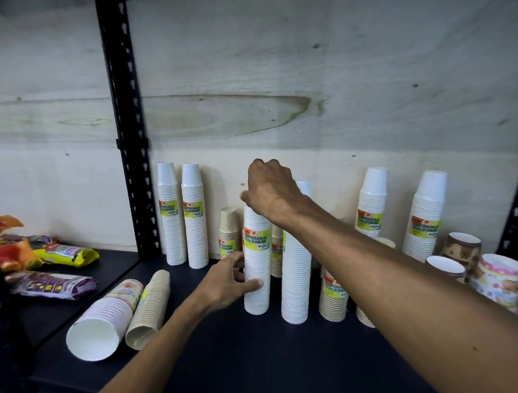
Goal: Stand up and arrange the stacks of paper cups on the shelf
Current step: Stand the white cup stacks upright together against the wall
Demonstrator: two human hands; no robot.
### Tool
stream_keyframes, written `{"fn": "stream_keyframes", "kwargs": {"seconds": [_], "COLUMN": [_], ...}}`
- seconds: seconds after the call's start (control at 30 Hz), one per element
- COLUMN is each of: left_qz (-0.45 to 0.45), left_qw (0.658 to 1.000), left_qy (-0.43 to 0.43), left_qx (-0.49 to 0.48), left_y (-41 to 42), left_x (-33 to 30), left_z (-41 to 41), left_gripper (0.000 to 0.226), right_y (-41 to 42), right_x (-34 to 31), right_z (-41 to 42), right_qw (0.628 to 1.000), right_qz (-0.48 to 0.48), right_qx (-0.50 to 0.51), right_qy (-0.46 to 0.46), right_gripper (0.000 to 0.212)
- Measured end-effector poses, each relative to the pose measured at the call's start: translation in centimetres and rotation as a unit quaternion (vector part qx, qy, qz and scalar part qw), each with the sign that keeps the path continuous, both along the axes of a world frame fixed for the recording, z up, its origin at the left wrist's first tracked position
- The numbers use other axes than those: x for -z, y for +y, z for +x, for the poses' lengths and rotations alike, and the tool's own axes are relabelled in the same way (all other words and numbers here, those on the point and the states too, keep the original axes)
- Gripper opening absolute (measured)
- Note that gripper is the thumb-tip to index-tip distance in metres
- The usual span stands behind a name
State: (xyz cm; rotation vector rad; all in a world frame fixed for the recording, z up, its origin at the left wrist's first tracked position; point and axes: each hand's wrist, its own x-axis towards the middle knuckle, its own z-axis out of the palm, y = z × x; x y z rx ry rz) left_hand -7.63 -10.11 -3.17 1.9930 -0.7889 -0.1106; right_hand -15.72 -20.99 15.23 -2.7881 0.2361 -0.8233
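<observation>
A tall white cup stack (256, 273) with a green-yellow label stands upright mid-shelf. My left hand (226, 282) grips its lower part and my right hand (271, 190) is closed over its top. A second white stack (295, 281) stands right beside it, and a beige stack (333, 297) stands further right. Two white stacks (183, 217) stand at the back left by the wall. A small beige stack (228, 233) stands behind. Two stacks lie on their sides at the left front: a patterned white one (104, 319) and a beige one (150, 308).
The dark shelf board (244, 360) runs to a black slotted upright (127, 127). Two white stacks (401, 211) lean at the back right. Patterned cups (495, 275) crowd the right edge. Snack packets (50, 265) lie on the neighbouring shelf at left. Plywood backs the shelf.
</observation>
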Motion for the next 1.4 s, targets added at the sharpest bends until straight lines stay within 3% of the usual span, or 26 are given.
{"fn": "stream_keyframes", "kwargs": {"seconds": [0.27, 0.67, 0.8, 0.93, 1.4], "left_qz": [0.011, 0.011, 0.014, 0.018, 0.002], "left_qw": [1.000, 0.999, 0.998, 0.998, 0.999], "left_qy": [-0.019, -0.031, -0.039, -0.040, -0.033], "left_qx": [-0.008, -0.037, -0.042, -0.038, -0.020], "left_y": [0.1, 0.7, 0.9, 1.2, -0.4], "left_x": [-0.3, -0.6, -0.7, -0.6, -0.4], "left_z": [-0.3, -0.5, -0.4, -0.2, -0.8], "left_gripper": [0.070, 0.057, 0.056, 0.059, 0.065], "right_y": [-0.1, -3.7, -4.6, -5.3, -7.4], "right_x": [-0.1, -1.6, -1.2, -0.9, -1.0], "right_z": [-0.3, -1.8, -2.0, -2.1, -1.4], "right_qw": [1.000, 0.971, 0.974, 0.988, 0.999], "right_qz": [-0.006, -0.134, -0.162, -0.099, 0.019], "right_qx": [-0.005, 0.100, 0.151, 0.108, 0.016], "right_qy": [0.003, -0.171, -0.048, 0.038, 0.027], "right_gripper": [0.040, 0.043, 0.054, 0.040, 0.032]}}
